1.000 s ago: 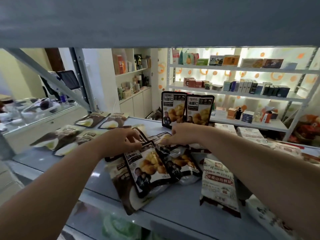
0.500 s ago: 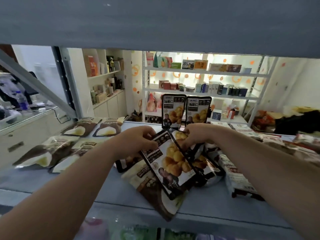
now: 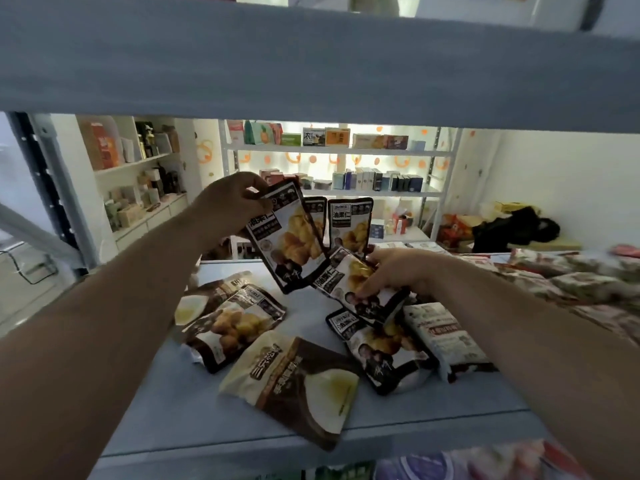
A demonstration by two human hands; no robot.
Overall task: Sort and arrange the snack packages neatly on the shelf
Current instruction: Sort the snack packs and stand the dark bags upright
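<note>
two chestnut packs now lifted: left hand [image 3: 225,202] one, right hand [image 3: 394,271] other.

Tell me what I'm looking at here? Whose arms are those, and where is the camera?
The camera sits on a person's head, looking down at their own arms, so you see what they see. There is no machine here, just two bare hands sorting snacks on a grey shelf. The left hand lifts one black chestnut packet by its top. The right hand has its grip on another chestnut packet. More chestnut packets lie flat, two standing packets wait at the back, and a brown and cream packet lies near the front edge.
</note>
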